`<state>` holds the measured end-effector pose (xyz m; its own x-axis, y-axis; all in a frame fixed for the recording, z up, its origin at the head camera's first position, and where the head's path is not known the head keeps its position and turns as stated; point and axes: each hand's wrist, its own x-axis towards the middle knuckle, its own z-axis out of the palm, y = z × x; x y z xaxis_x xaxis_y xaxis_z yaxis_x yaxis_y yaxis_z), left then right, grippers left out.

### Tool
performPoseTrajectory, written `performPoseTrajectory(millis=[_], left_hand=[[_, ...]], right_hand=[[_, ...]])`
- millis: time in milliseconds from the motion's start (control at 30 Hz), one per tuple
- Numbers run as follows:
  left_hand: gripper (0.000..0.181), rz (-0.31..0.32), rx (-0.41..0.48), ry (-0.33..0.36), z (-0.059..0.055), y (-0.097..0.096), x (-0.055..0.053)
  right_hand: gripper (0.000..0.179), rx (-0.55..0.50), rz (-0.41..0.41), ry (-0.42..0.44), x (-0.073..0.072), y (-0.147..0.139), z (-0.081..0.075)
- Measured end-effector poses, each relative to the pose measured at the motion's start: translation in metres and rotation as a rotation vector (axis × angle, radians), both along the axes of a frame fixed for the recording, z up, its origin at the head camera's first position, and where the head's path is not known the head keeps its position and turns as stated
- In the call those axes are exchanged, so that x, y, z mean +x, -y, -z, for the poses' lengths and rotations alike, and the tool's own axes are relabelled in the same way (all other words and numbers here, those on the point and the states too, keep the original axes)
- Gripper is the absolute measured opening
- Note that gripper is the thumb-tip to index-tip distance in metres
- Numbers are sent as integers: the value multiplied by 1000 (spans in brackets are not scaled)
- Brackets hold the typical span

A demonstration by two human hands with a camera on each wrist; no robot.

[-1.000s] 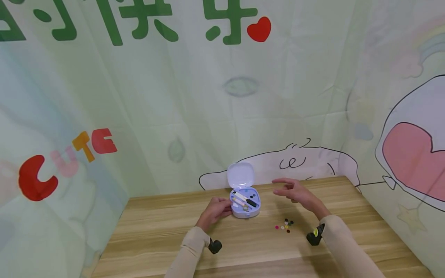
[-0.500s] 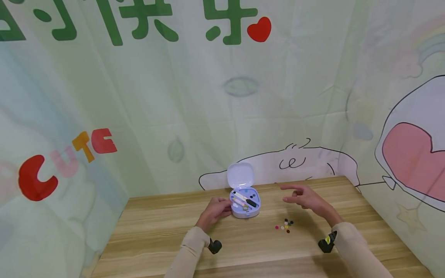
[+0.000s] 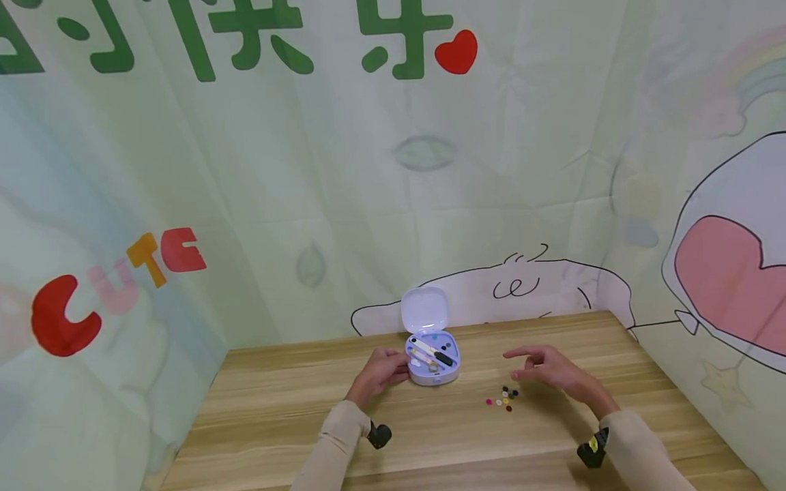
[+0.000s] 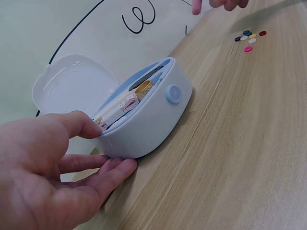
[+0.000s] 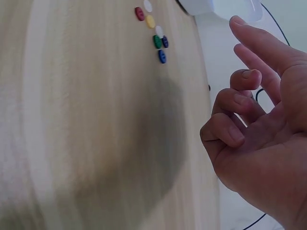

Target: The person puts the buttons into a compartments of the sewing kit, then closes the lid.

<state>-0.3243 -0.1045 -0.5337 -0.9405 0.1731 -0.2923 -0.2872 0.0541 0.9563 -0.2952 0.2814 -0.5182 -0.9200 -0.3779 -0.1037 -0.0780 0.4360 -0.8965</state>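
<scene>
A white and light-blue sewing box (image 3: 432, 378) stands on the table with its lid (image 3: 425, 310) raised. My left hand (image 3: 381, 368) holds the box's left side; in the left wrist view the thumb (image 4: 81, 123) lies at the rim and the fingers touch the lower wall. Inside are a black-handled tool (image 3: 443, 357), a rolled tape measure (image 4: 129, 102), a gold ring-shaped piece (image 4: 144, 89) and a few small dark buttons (image 3: 445, 346). Right of the box, my right hand (image 3: 551, 372) hovers with nothing in it, index finger and thumb extended. Several coloured buttons (image 3: 506, 401) lie loose below it.
The wooden table (image 3: 276, 409) meets a printed cloth backdrop (image 3: 319, 204) right behind the box lid. More cloth hangs along the left and right sides. Each wrist carries a small black camera (image 3: 379, 435).
My right hand has moved away from the box, to the right and nearer to me, toward the loose buttons. The left hand and the box have stayed in place.
</scene>
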Motion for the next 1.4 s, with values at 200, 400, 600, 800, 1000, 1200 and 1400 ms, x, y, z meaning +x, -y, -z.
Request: performPoseTrajectory(millis=[200, 400, 600, 800, 1000, 1200, 1400], left_hand=[[26, -2, -3, 3, 0, 0, 0], [25, 0, -7, 8, -2, 0, 0], [24, -8, 5, 0, 0, 0, -1], [25, -7, 8, -2, 0, 0, 0], [27, -2, 3, -5, -1, -1, 1], [29, 2, 4, 1, -2, -1, 1], [29, 0, 10, 0, -2, -1, 1]], right_hand=[[43, 4, -57, -42, 6, -5, 13], [41, 29, -72, -42, 9, -6, 18], [40, 36, -93, -75, 12, -5, 21], [29, 101, -99, -120, 12, -5, 27], [22, 153, -79, -141, 13, -4, 31], [16, 152, -67, -162, 15, -3, 31], [7, 151, -60, -184, 16, -1, 31]])
